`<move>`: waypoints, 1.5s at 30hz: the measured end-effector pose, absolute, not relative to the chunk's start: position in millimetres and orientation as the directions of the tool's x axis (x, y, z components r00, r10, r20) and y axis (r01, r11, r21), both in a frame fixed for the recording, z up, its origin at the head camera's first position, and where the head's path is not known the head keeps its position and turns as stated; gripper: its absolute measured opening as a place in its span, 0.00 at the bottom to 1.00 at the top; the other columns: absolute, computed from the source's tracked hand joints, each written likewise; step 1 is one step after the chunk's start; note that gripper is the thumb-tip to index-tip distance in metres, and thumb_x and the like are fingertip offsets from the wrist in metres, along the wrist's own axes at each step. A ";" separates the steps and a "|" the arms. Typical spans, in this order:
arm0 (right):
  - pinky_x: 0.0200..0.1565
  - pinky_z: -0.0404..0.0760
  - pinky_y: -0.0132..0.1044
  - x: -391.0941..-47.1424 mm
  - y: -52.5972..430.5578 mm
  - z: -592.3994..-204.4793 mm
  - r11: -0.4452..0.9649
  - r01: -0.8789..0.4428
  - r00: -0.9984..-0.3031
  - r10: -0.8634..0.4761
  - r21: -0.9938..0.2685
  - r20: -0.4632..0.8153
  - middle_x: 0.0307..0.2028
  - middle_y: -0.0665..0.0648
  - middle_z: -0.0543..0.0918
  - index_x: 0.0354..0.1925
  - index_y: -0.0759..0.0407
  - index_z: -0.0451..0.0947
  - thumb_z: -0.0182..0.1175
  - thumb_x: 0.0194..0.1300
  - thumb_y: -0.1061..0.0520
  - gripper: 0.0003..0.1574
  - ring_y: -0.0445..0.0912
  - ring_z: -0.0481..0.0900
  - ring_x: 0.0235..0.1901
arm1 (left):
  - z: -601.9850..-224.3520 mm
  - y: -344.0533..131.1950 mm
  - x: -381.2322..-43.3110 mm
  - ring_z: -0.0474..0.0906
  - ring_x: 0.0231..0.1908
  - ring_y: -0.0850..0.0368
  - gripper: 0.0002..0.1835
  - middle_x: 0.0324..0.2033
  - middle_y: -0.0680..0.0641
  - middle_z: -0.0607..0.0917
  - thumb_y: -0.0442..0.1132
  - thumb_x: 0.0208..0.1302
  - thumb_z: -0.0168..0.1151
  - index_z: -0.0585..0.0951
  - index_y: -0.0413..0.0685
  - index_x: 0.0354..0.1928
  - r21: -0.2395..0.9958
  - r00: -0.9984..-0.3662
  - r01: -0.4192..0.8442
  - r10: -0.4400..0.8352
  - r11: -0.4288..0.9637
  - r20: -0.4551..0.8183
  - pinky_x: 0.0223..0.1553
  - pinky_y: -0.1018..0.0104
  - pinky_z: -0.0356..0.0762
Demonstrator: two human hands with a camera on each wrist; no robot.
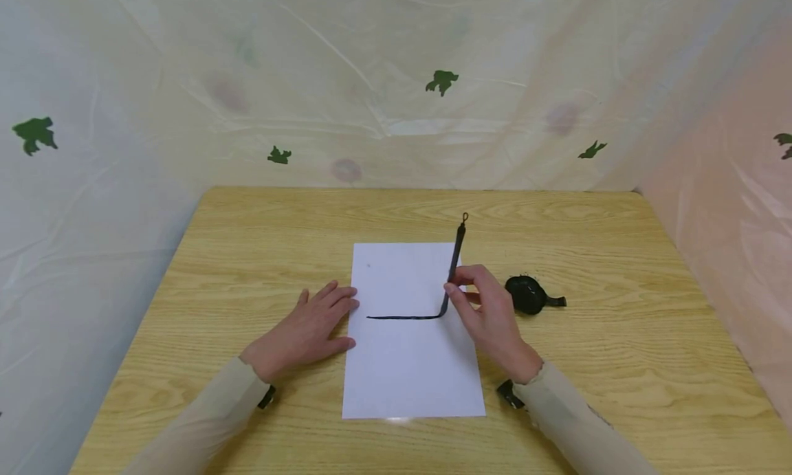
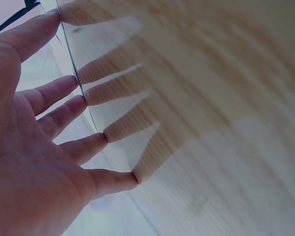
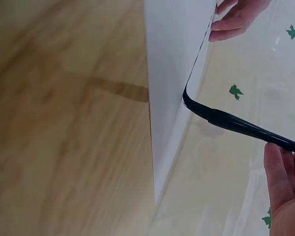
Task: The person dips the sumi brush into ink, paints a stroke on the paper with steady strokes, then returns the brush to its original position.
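My right hand [image 1: 491, 318] pinches a black calligraphy brush [image 1: 456, 258] by its handle, thumb against fingers. The brush stands nearly upright, and its bent bristle tip [image 3: 191, 102] touches the white paper [image 1: 408, 379]. From that tip a thin black line [image 1: 402, 317] runs left across the sheet. My left hand [image 1: 308, 330] lies with spread, straight fingers at the paper's left edge. In the left wrist view its fingertips [image 2: 96, 140] rest on the glossy surface and are mirrored in it. Right of the right hand sits a round black ink dish [image 1: 526, 295] with a short handle.
The wood-grain table [image 1: 619, 255] has a shiny top. Pale cloth walls [image 1: 383, 69] with green leaf-like patches [image 1: 442, 82] enclose its back and both sides. Each wrist wears a small black device [image 1: 510, 394].
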State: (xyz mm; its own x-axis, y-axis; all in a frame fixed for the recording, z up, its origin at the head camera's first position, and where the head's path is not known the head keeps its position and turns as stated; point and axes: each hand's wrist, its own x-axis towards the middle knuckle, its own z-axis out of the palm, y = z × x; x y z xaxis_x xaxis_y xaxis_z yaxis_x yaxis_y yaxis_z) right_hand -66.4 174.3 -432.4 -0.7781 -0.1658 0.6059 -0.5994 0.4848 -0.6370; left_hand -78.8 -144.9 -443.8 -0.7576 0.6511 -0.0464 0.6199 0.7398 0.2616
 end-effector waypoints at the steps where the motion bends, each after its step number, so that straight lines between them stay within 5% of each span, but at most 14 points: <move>1: 0.35 0.83 0.39 -66.5 174.8 -432.7 0.489 -0.599 -0.777 -0.166 -0.634 0.607 0.40 0.51 0.80 0.46 0.60 0.76 0.65 0.60 0.69 0.16 0.45 0.80 0.42 | -443.7 -144.9 -78.7 0.53 0.70 0.41 0.33 0.68 0.47 0.66 0.56 0.63 0.63 0.71 0.47 0.65 0.261 -0.758 0.620 0.651 0.740 -0.047 0.57 0.27 0.56; 45: 0.39 0.82 0.34 -62.4 184.4 -428.5 0.507 -0.538 -0.819 -0.125 -0.673 0.560 0.39 0.52 0.79 0.45 0.61 0.75 0.63 0.63 0.66 0.12 0.42 0.80 0.39 | -443.1 -145.2 -79.6 0.54 0.70 0.41 0.32 0.68 0.48 0.66 0.55 0.63 0.64 0.71 0.47 0.65 0.283 -0.758 0.618 0.652 0.734 -0.036 0.57 0.27 0.56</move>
State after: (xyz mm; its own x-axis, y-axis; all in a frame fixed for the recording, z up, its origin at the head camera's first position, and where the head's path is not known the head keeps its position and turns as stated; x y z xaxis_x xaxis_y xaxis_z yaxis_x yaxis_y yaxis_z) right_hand -62.4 184.4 -428.5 -0.8188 -0.1246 0.5604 -0.5380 0.5073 -0.6732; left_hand -79.6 -145.2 -443.1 -0.7577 0.6516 -0.0363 0.6175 0.7339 0.2829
